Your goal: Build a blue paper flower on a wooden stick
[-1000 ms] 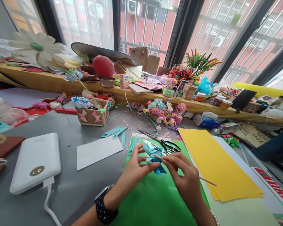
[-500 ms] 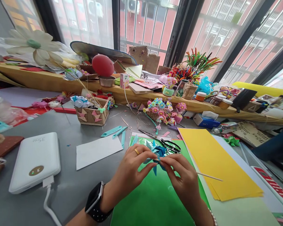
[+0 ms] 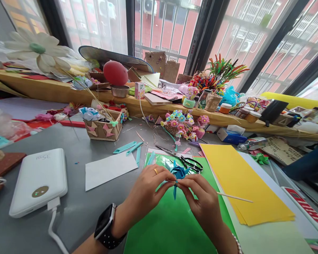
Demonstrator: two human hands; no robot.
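Over a glossy green sheet [image 3: 172,222], a blue paper flower [image 3: 179,171] with pointed petals is pinched between my two hands. My left hand [image 3: 152,185], with a ring and a watch at the wrist, grips its near side with thumb and forefinger. Fingertips of my right hand [image 3: 201,197] close on the flower right beside them. A thin pale stick [image 3: 237,197] juts out to the right from behind my right hand; its other end is hidden. Black-handled scissors [image 3: 190,164] lie just behind the flower. Folded light-blue paper strips [image 3: 125,147] rest farther back to the left.
A white card [image 3: 110,171] and a white power bank [image 3: 39,181] with a cable lie on the left. Yellow paper sheets [image 3: 251,187] are stacked at right. Behind stand a cardboard box [image 3: 103,128] and small pink and blue flowers [image 3: 178,123], below a cluttered ledge [image 3: 153,102].
The blue paper flower has turned slightly between my fingers, showing its petals more spread. My right hand has shifted a little left, and the stick's angle has changed slightly.
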